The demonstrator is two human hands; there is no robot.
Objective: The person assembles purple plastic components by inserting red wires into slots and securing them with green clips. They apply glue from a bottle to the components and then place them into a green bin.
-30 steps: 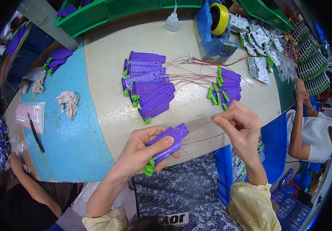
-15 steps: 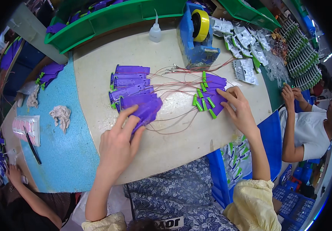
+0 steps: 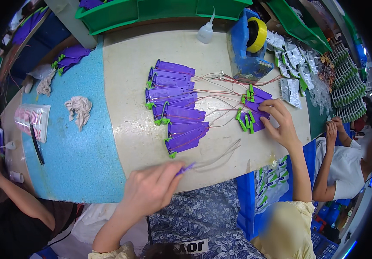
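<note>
My left hand (image 3: 151, 185) is closed near the table's front edge, with a small end of a purple plastic part (image 3: 186, 168) showing past its fingers. Blurred thin wires trail from that part to the right; the hand hides the rest. A column of overlapping purple plastic parts with green ends (image 3: 175, 110) lies farther away at mid-table. Red wires (image 3: 220, 91) run from them toward a second, fanned stack of purple parts with green tabs (image 3: 259, 97). My right hand (image 3: 283, 125) grips the near right side of that stack between thumb and fingers.
A white squeeze bottle (image 3: 205, 32) and a blue tape dispenser (image 3: 242, 52) stand at the back below green bins (image 3: 168, 12). White-and-green parts (image 3: 296, 60) pile up at the right. On the left are a crumpled cloth (image 3: 79, 110) and a black pen (image 3: 36, 140). Co-workers sit on both sides.
My left hand has drawn back from the purple column toward the front edge, now with one wired purple part. My right hand stays at the fanned stack. The whole view has shifted.
</note>
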